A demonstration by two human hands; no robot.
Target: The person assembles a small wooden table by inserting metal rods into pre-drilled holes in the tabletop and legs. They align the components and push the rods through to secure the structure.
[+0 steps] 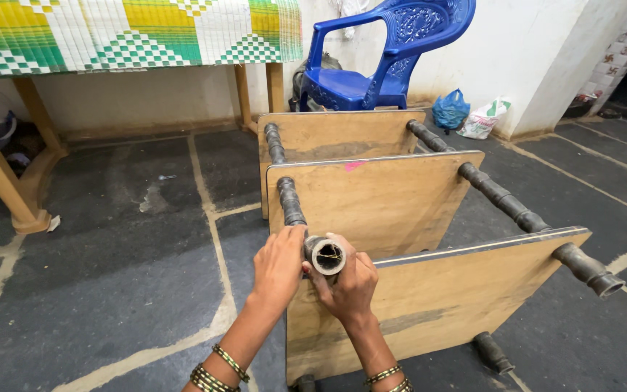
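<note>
Plywood shelf boards are standing on edge; left hand and right hand are both gripping the dark hollow pipe end, which risks slipping and tipping them.

Forearms cut off below, lowest pipe end clipped – table partly out of frame

Plywood boards matt, smooth; dark poles dull; stone floor rough.
</note>
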